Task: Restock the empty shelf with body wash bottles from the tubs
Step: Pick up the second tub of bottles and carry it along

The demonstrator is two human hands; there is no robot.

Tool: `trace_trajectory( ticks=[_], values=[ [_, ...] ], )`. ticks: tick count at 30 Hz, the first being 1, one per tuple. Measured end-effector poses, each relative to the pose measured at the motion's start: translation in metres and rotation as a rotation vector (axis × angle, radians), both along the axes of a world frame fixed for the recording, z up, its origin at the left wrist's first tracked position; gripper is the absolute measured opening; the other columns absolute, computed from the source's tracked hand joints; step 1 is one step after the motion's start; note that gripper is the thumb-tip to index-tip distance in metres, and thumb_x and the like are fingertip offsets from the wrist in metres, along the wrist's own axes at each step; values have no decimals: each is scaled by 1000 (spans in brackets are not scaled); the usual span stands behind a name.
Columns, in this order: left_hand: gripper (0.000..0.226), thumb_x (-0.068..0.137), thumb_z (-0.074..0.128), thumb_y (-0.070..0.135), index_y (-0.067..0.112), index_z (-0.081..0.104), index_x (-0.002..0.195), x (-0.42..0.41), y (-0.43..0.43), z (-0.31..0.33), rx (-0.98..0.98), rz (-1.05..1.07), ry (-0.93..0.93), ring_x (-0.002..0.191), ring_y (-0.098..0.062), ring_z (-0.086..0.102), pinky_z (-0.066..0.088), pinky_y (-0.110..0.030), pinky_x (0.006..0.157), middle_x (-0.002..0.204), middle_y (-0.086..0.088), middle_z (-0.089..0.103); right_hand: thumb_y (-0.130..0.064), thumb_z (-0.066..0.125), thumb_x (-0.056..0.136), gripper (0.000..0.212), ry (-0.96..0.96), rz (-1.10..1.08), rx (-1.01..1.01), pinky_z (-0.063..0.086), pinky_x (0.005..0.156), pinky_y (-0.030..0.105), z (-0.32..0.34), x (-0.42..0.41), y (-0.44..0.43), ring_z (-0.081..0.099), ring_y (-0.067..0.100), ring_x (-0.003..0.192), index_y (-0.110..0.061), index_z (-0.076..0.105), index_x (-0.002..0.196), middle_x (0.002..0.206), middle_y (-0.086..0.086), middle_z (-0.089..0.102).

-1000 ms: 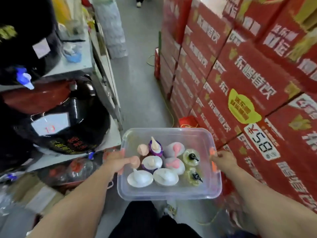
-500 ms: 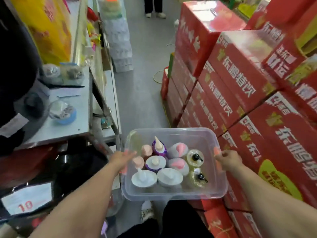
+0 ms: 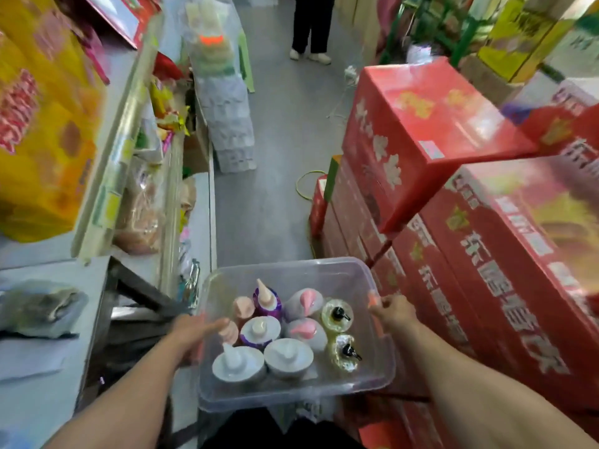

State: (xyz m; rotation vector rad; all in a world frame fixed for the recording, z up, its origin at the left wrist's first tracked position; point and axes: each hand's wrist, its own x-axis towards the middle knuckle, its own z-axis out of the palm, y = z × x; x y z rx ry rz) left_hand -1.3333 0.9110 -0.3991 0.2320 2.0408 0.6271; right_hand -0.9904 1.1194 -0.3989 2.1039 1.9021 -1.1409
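Head camera. Both hands held a clear plastic tub level in front of the body. The left hand gripped the tub's left rim, fingers curled under the edge and the thumb lying over it toward the inside. The right hand was closed round the right rim at an orange clip, knuckles up.

The bottles stood upright inside the tub, packed close in the half nearer the body, with white, pink, purple and black-pump tops. The far half of the tub was bare.

The tub's right side lay just beside a stack of red cartons, which lined the whole right side of the aisle. Its left side was near the edge of the stocked shelves. Between the two ran a strip of grey floor, open straight ahead. A yellow cord lay at the foot of the cartons, and a person stood at the far end.
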Motion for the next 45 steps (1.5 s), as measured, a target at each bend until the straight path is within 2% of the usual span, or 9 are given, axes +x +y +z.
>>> trace_trajectory(
  ticks=[2,6,11,15,25,30,33,39,45],
  values=[
    [57,74,85,26,-1,62,118,-19,34,3,0,7,21,95,-30,60,46,-32,66,120,-22,63,-33,70,88,29,-6,45,6,45,59,29,3,-27,40,64,26,63,-10,68,70,64,9,64],
    [47,69,86,38,5,66,96,-72,104,11,-10,36,55,79,-29,64,44,-27,55,94,-16,68,-35,68,91,45,-15,76,34,35,40,19,9,-86,121,51,11,46,-17,52,53,48,-2,52],
    [66,52,93,48,3,69,94,-152,192,3,10,92,30,82,-33,70,56,-35,69,89,-18,72,-36,67,89,49,-52,93,56,35,46,29,7,-173,225,48,13,46,-12,51,49,44,-3,48],
    [70,55,93,45,2,69,105,-219,262,3,5,119,44,59,-24,61,47,-28,57,84,-18,71,-28,69,87,44,-46,127,59,31,39,17,6,-234,300,45,7,44,-10,51,51,40,-7,45],
    [51,60,90,43,13,71,98,-351,470,23,-15,108,101,72,-32,69,56,-38,63,90,-19,73,-44,65,89,47,-52,121,11,40,66,33,-10,-381,516,54,27,72,-10,54,58,72,13,58],
    [104,46,91,54,17,56,136,-399,569,16,6,106,67,89,-26,68,49,-26,49,121,-9,67,-35,63,91,44,-97,102,-24,42,62,28,3,-434,617,64,27,64,-11,53,56,57,6,59],
    [72,56,88,55,13,69,111,-431,633,9,-31,63,79,71,-24,67,44,-22,50,93,-12,72,-34,64,91,44,-95,70,-5,41,60,27,16,-462,680,59,26,60,-11,55,54,49,3,54],
    [84,61,90,45,6,55,126,-490,774,-7,33,6,-51,71,-17,59,48,-27,65,95,-4,61,-39,66,89,51,-158,-21,71,44,61,32,29,-494,777,62,30,63,-10,54,50,53,8,58],
    [55,66,89,42,9,54,92,-541,921,6,51,-148,-45,50,-16,49,34,-20,41,64,-2,52,-47,59,93,55,-152,-135,97,41,52,27,50,-514,867,60,26,54,-8,59,54,51,9,59]
  ],
)
